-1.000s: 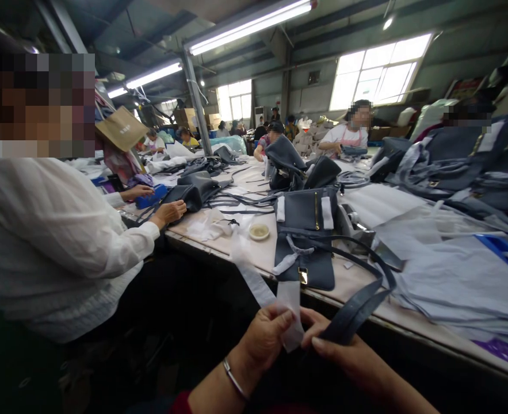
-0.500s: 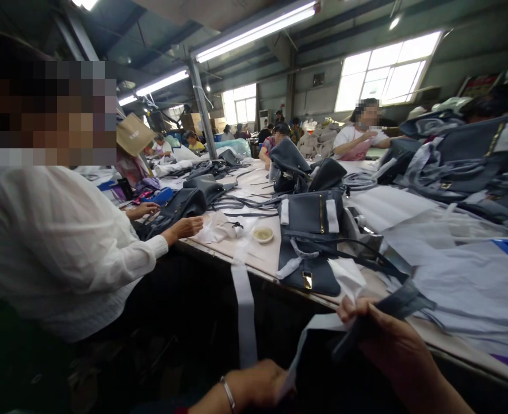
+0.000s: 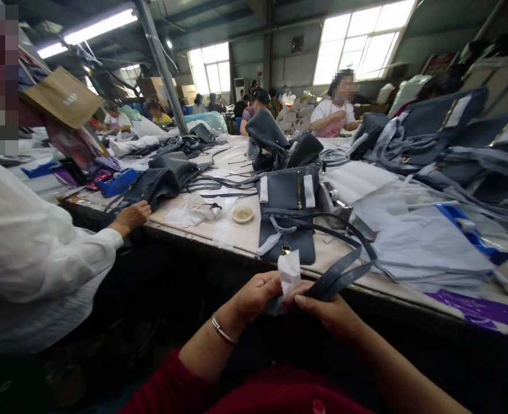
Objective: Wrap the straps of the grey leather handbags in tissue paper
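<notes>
A dark blue-grey bag (image 3: 279,192) lies at the table's front edge, with a gold zip and white wrapping on parts of it. Its long strap (image 3: 340,276) loops off the right side down to my right hand (image 3: 329,316), whose fingers are closed around it. A strip of white tissue paper (image 3: 289,270) stands up between my two hands. My left hand (image 3: 254,296), with a bangle at its wrist, pinches the paper against the strap end. Both hands meet just in front of the table edge, and the strap's tip is partly hidden by them.
On the left a co-worker in a white sleeve (image 3: 94,247) rests a hand on another dark bag (image 3: 154,184). A small round dish (image 3: 242,215) sits left of my bag. White paper sheets (image 3: 426,241), a blue tray (image 3: 465,230) and stacked bags (image 3: 430,126) occupy the right.
My left hand has come up and right to meet my right hand. The long paper strip that was stretched between them is now gathered at the strap. The view has shifted right and down.
</notes>
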Motion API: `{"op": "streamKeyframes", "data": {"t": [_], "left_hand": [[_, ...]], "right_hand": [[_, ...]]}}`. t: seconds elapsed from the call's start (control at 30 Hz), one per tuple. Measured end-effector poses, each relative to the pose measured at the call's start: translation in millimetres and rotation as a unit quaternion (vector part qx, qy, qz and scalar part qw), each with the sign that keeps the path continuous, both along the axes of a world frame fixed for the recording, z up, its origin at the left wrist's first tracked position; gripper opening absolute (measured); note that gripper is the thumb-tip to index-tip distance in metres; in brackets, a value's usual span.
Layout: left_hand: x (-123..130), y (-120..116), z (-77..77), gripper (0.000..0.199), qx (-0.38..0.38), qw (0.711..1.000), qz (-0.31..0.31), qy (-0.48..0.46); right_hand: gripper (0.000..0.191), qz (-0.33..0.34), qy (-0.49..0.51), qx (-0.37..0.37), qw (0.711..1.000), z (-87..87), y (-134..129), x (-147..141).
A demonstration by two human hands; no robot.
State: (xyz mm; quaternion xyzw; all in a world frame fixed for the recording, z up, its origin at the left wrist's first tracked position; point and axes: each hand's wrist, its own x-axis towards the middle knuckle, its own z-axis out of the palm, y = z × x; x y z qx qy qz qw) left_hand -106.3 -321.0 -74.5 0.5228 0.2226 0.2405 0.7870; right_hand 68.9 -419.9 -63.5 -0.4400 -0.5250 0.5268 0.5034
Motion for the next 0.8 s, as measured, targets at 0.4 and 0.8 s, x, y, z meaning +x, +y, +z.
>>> {"op": "streamKeyframes", "data": {"t": [0.4,0.8], "left_hand": [[18.1,-4.3,0.8,0.025,0.114,0.973,0.168,0.110],[21.5,-8.6,-23.3,0.040,-0.060,0.988,0.137,0.033]], "right_hand": [[0.026,-0.071,-0.024,0.011,0.997,-12.0,-0.5,19.2],[0.022,-0.176,-0.006,-0.005,0.984,-5.9,3.7,10.7]]}}
